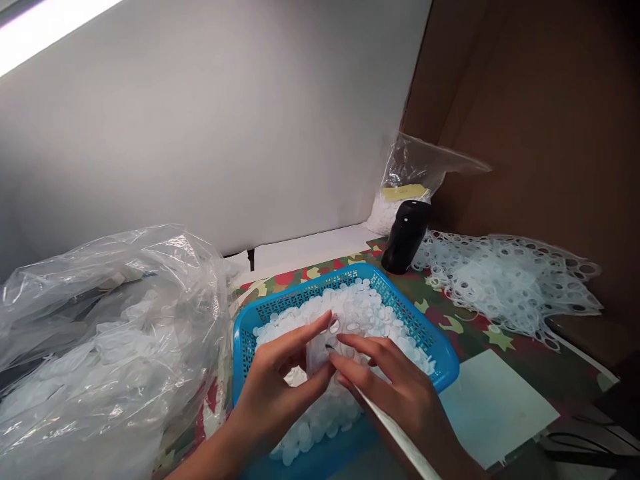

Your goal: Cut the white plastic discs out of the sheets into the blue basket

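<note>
Hands meet over the middle of a blue basket [453,370], working at a thin translucent sheet [318,353] pierced with round holes. The left hand [285,373] pinches the sheet, its thumb below and its forefinger stretched along the upper part. The right hand [395,383] has its fingers drawn together around a slim white stick [397,437], which runs from the fingers down toward the lower right; its fingertips are right at the sheet, though whether they press on it I cannot tell. A small dark spot shows between the two hands, too small to make out.

Loose whitish discs [300,437] fill much of the basket, below and around the sheet. The basket stands on a surface [555,377] with a camouflage pattern. To the left, near the basket, sprawls a large clear bag [195,267] with pale pieces inside. Beyond the basket's far right corner stands a black bottle [404,240], and behind it is a smaller clear pouch [415,160] with white contents and a yellow label [404,193]. Right of the bottle lies a heap of holed scraps [505,273]. A pale card [500,407] lies flat just beside the basket's right side.
</note>
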A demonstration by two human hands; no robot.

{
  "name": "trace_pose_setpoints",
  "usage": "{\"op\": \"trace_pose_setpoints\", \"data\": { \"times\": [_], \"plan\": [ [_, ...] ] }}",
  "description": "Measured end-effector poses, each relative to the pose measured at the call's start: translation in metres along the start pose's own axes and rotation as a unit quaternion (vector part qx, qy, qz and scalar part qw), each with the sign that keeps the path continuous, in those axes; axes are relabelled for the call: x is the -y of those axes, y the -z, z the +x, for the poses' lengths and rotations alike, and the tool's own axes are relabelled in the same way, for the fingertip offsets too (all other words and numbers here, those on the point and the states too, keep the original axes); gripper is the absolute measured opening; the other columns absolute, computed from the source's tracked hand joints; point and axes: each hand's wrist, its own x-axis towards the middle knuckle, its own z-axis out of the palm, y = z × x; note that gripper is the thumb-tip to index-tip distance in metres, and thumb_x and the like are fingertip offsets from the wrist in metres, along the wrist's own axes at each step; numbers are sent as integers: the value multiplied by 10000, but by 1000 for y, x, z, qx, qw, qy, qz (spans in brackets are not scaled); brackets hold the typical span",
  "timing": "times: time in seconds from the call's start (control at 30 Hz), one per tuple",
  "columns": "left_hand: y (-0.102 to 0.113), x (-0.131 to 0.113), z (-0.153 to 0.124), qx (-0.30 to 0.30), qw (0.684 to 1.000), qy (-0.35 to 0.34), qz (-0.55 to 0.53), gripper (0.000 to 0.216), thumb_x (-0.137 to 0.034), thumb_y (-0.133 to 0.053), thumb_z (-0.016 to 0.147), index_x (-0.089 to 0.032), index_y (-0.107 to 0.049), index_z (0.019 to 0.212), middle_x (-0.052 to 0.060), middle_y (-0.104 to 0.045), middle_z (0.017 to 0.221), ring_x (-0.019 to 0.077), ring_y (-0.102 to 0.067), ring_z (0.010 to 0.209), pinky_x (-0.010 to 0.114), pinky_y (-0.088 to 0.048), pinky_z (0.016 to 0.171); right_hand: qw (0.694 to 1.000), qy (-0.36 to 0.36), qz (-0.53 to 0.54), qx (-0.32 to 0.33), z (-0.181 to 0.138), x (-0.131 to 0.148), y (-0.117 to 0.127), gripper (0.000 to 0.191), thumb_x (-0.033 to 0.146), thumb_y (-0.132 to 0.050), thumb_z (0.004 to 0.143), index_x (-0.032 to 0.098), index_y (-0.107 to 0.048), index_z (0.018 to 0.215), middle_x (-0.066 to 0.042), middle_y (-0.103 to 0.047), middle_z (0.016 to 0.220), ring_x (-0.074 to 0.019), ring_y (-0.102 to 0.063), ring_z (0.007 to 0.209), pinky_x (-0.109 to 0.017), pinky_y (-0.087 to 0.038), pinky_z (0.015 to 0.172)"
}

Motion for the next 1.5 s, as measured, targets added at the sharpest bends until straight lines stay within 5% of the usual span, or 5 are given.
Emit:
{"op": "trace_pose_setpoints", "data": {
  "times": [0.37,1.0,1.23,1.5],
  "plan": [
    [1,6,-1,0,999,31,27,509,-209,-646,809,-300,-530,1297,61,-585,1305,107,-574,713,250,-528,650,997,60,43,-21,0,-8,7,320,22,-506,863,163,-563,1145,-112,-691,1099,-167,-654,935,-273,-554,761],
    [0,3,-2,9,999,39,27,559,-169,-654,793,-317,-511,1313,57,-603,1276,67,-424,588,204,-477,569,990,-29,106,-86,-3,-10,8,411,-10,-467,885,170,-512,1252,-82,-640,1147,-139,-580,1057,-257,-466,891],
    [-1,3,-2,24,999,32,-7,561,-156,-649,797,-320,-507,1314,51,-556,1340,85,-559,692,219,-525,657,990,-18,142,3,0,-10,12,271,110,-455,928,177,-559,1169,-89,-631,1190,-156,-576,1083,-271,-475,912],
    [0,4,-3,30,999,32,7,547,-179,-636,811,-307,-501,1325,68,-545,1349,110,-586,729,247,-528,675,993,29,112,17,3,-13,14,292,91,-440,923,215,-545,1166,-83,-615,1247,-159,-600,1074,-269,-516,865]
  ]
}}
